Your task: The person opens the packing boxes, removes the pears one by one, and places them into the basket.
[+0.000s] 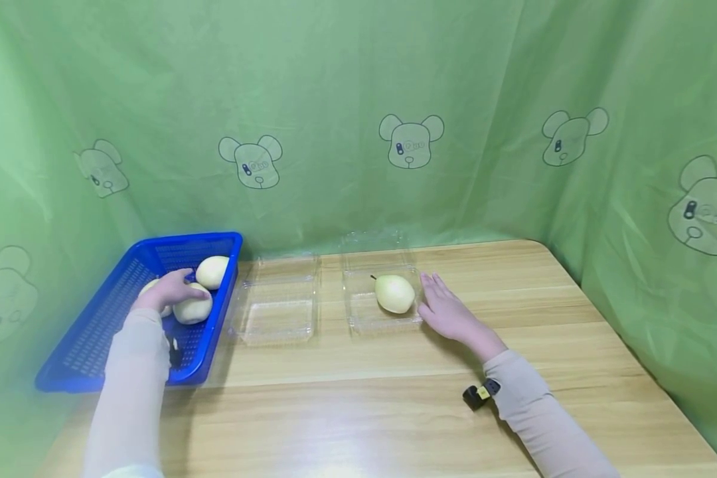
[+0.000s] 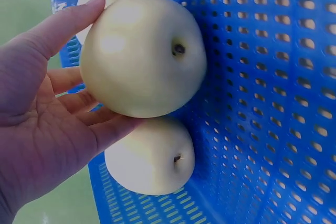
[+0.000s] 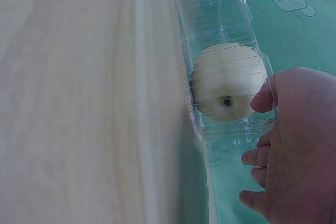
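In the blue basket (image 1: 221, 332) at the left, my left hand (image 1: 168, 291) grips a pale yellow pear (image 2: 142, 56), with the thumb on one side and fingers curled round the other. Two more pears lie in the basket: one pear (image 1: 212, 272) near the far end, another pear (image 2: 149, 158) beside the held one. My right hand (image 1: 448, 315) rests against the right side of a clear plastic container (image 3: 226, 129), its fingers fairly straight and the thumb at the rim. Inside that container lies a single pear (image 1: 394, 294), with its stem pointing left in the head view.
A second clear plastic container (image 1: 277, 318), lid folded back, stands between the basket and the pear's container. Everything is on a wooden table (image 1: 358, 411). A green curtain (image 1: 334, 99) with bear-head prints hangs behind it and along both sides.
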### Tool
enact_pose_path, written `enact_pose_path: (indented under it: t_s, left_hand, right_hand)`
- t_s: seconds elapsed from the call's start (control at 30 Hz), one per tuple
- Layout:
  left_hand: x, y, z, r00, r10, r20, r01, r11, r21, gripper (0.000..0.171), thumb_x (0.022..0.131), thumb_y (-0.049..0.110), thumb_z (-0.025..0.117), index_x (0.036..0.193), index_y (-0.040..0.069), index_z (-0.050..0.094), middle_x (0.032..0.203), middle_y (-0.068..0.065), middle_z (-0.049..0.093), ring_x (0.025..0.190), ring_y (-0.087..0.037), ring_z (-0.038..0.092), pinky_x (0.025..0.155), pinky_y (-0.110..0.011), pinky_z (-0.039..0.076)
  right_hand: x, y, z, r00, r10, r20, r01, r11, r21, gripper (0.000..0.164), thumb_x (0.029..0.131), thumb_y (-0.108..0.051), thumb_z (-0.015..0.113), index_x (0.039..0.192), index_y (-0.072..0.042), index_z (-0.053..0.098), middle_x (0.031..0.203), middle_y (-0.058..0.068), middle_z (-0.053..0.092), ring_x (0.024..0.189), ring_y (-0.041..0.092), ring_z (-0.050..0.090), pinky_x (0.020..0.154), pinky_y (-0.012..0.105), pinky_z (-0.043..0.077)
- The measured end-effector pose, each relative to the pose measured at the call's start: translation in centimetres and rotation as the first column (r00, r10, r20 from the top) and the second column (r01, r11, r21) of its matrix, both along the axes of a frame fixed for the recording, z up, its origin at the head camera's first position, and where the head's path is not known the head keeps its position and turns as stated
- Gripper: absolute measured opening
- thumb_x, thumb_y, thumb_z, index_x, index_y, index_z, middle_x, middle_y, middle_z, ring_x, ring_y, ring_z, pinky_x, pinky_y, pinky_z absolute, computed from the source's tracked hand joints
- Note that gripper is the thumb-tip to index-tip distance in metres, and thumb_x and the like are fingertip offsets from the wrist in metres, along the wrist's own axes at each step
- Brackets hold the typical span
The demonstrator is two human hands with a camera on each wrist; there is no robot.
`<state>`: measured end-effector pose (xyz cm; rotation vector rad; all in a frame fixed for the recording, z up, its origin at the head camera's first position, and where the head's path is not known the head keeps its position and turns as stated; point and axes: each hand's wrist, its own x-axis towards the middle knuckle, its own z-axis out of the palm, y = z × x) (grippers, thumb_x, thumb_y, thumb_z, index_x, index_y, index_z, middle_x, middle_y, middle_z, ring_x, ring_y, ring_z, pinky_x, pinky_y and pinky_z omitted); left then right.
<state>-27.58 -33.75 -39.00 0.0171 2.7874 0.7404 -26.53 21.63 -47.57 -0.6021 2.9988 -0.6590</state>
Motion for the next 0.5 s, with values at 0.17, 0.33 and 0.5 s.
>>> enact_pose_path:
  t_s: [0.17, 0.33, 0.5]
  left_hand:
    - [0.04, -0.27, 0.41, 1.0, -0.013, -0.001, 0.013, 0.999, -0.043, 0.089, 0.089, 0.031, 0.066, 0.145, -0.019, 0.018, 0.138, -0.044, 0.038, 0.129, -0.057, 0.039, 0.11, -0.062, 0.032]
    - [-0.04, -0.52, 0.46, 1.0, -0.003, 0.01, 0.003, 0.999, -0.038, 0.088, 0.09, 0.031, 0.066, 0.146, -0.017, 0.018, 0.137, -0.045, 0.039, 0.127, -0.057, 0.04, 0.109, -0.063, 0.034]
    - [-0.04, -0.78, 0.38, 1.0, -0.001, -0.003, 0.001, 1.0, -0.031, 0.085, 0.09, 0.028, 0.065, 0.146, -0.016, 0.019, 0.137, -0.045, 0.038, 0.126, -0.057, 0.04, 0.108, -0.063, 0.035]
  right_hand:
    - [-0.01, -0.04, 0.03, 1.0, 0.0, -0.002, 0.0, 1.0, -0.002, 0.066, 0.101, -0.026, 0.037, 0.151, 0.009, 0.011, 0.161, 0.025, 0.013, 0.15, 0.044, 0.006, 0.123, 0.053, 0.012]
    - [-0.06, -0.03, -0.03, 1.0, -0.004, 0.009, 0.004, 1.0, -0.005, 0.067, 0.101, -0.026, 0.037, 0.152, 0.008, 0.011, 0.161, 0.025, 0.012, 0.15, 0.044, 0.006, 0.123, 0.053, 0.012]
    - [-0.13, -0.04, -0.04, 1.0, -0.008, 0.019, 0.008, 1.0, -0.005, 0.067, 0.101, -0.026, 0.037, 0.152, 0.007, 0.011, 0.161, 0.024, 0.012, 0.15, 0.043, 0.005, 0.123, 0.053, 0.012]
